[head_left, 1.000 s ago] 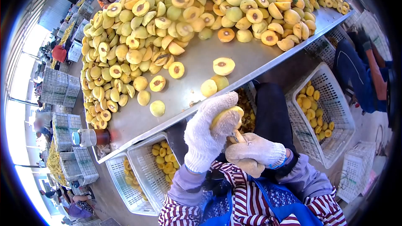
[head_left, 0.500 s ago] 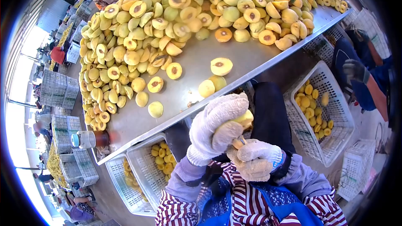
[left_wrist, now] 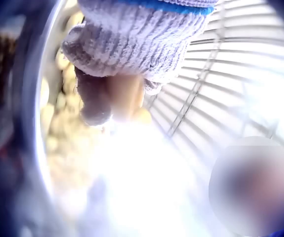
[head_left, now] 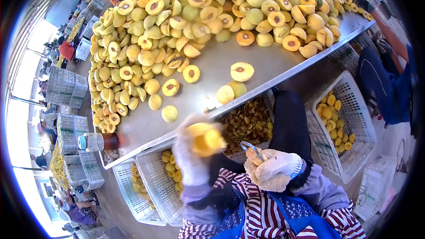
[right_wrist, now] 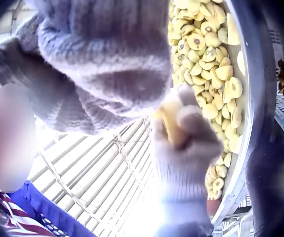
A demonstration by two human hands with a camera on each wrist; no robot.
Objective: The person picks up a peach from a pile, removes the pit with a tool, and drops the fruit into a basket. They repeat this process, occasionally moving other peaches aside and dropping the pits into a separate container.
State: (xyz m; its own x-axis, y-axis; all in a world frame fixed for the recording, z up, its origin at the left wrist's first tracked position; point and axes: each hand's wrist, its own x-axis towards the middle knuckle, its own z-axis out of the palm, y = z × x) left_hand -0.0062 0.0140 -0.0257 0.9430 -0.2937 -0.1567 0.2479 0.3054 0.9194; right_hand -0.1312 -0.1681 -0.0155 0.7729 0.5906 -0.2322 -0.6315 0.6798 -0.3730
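My left hand (head_left: 195,144), in a white knit glove, grips a yellow peach half (head_left: 208,140) just below the edge of the steel table (head_left: 208,68); it is blurred by motion. My right hand (head_left: 270,168), also gloved, stays near my striped shirt and holds a small metal loop tool (head_left: 250,147). The two hands are apart. In the right wrist view the left hand (right_wrist: 186,143) with the peach half (right_wrist: 167,123) shows beyond the near glove. The left wrist view is overexposed; a glove (left_wrist: 137,44) and something yellowish (left_wrist: 127,96) show.
A big pile of halved peaches (head_left: 177,22) covers the table, with a few loose halves (head_left: 241,71) near its edge. White crates (head_left: 155,181) (head_left: 354,119) of fruit stand below, and a bin of pits (head_left: 245,124). A jar (head_left: 95,141) sits at the table corner. Another person (head_left: 385,75) is at the right.
My left hand has pulled left and away from the right hand, carrying the peach half. The right hand with the tool has stayed low by my chest.
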